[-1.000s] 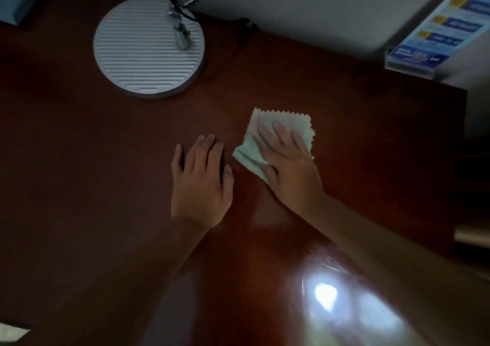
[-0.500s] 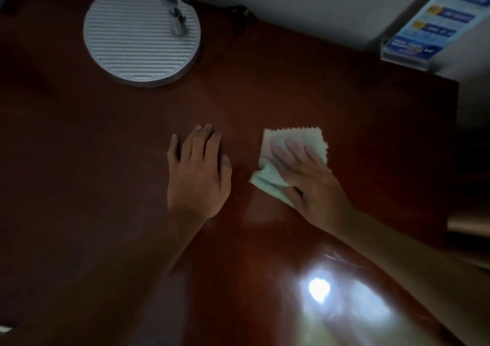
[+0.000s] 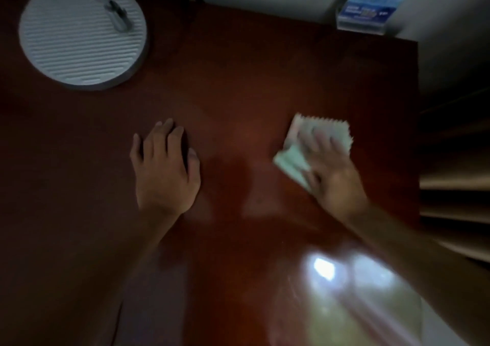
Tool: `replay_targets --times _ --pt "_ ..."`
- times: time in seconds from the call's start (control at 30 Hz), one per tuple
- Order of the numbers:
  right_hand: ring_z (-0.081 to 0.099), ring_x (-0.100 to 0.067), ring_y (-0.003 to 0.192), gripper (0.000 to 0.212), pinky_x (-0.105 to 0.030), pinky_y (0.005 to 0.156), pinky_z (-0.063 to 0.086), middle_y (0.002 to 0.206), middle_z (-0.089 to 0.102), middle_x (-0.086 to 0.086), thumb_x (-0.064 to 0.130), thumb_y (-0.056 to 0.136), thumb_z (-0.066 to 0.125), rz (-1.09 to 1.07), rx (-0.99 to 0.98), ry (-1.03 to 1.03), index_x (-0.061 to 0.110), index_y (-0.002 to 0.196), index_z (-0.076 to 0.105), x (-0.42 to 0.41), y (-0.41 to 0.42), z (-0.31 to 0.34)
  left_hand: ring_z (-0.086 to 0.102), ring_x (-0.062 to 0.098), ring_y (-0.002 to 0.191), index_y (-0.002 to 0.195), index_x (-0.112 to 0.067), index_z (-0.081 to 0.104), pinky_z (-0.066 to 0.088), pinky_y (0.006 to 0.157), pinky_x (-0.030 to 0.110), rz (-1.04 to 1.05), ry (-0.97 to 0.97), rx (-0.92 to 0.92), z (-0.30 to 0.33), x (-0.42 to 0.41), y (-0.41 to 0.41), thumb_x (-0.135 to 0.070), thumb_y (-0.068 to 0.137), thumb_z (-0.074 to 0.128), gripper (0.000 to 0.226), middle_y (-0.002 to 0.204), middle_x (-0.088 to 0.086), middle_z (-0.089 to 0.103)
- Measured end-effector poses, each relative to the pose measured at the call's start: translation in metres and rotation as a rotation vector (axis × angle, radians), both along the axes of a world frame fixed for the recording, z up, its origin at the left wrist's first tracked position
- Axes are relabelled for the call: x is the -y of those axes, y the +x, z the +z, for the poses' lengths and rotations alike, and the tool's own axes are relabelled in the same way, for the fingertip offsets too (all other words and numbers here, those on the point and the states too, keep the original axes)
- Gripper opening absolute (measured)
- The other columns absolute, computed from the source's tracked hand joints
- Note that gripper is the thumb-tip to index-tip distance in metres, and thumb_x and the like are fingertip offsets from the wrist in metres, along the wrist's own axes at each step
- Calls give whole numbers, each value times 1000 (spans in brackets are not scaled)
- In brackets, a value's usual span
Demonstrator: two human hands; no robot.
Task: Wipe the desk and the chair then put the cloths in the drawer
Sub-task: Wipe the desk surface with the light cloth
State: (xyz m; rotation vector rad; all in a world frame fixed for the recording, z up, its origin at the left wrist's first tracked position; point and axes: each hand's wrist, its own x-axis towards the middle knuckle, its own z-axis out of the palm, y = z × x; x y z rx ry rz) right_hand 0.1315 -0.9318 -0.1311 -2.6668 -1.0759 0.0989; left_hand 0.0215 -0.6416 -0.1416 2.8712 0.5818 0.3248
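Note:
A pale green cloth with zigzag edges lies folded on the dark red-brown desk, toward its right side. My right hand presses flat on the cloth with straight fingers, blurred by motion. My left hand rests flat on the bare desk at the centre, fingers together, holding nothing. The chair and the drawer are out of view.
A round ribbed white lamp base with a metal stem stands at the back left. A blue leaflet holder leans by the wall at the back right. The desk's right edge drops to pale shelves. A bright glare lies near front.
My right hand has slid the cloth to the right across the desk, away from my left hand. The left hand has stayed in place.

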Motion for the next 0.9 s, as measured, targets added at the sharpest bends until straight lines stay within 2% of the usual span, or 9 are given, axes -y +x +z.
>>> replay_targets --times 0.13,0.2,0.3,0.37,0.43,0.53,0.73,0.8,0.9 --pt "25 -37 145 40 -51 118 19 155 34 -15 24 103 42 -295 -29 -48 3 137 51 -1 59 6 40 30 137 132 -7 49 19 117 53 -13 -2 27 -5 0 -1 -32 97 40 44 144 15 48" --pt "25 -39 145 43 -53 118 18 155 33 -16 21 101 44 -239 -34 -27 5 140 48 3 23 6 39 31 136 133 -7 48 19 117 53 -19 -2 34 -7 0 0 -33 96 40 45 144 15 47" --pt "26 -31 146 45 -51 119 20 155 36 -7 28 101 42 -65 -29 -20 11 143 46 15 -49 4 39 31 136 133 -7 47 19 116 52 -11 16 40 -8 -3 -1 -33 96 40 46 144 15 46" --pt "29 -31 145 45 -52 117 24 152 39 -6 29 100 41 -6 -22 -23 12 140 50 20 -36 3 39 32 136 133 -7 47 19 116 52 -11 21 45 -10 -3 -1 -33 95 40 46 143 15 46" --pt "31 -37 142 43 -57 114 27 151 41 -12 26 100 42 -124 -15 -22 7 138 52 13 7 4 39 32 136 133 -8 47 18 116 52 -12 11 47 -9 -3 1 -33 95 40 46 143 15 46" --pt "23 -36 146 45 -57 115 22 155 36 -12 19 101 47 -357 -34 7 6 143 45 3 45 8 38 31 137 133 -7 48 18 116 52 -9 4 39 -7 -1 -1 -32 95 41 46 144 15 46" --pt "28 -31 145 43 -52 118 22 153 39 -3 26 98 46 -152 -10 17 13 138 53 17 -49 0 38 33 137 133 -6 48 18 116 53 -2 -5 35 -4 1 0 -31 94 42 47 144 16 46" --pt "31 -33 143 42 -52 116 25 151 41 -7 26 98 44 -59 7 -25 11 137 54 19 -23 3 38 32 137 133 -6 48 18 116 53 -12 -7 32 -4 1 1 -31 94 41 46 144 16 46" --pt "27 -36 145 43 -56 114 26 154 37 -12 23 101 45 -254 0 -72 7 141 48 5 45 8 37 32 138 134 -6 47 18 116 53 -12 -10 19 -4 -1 -1 -31 95 41 47 145 16 46"
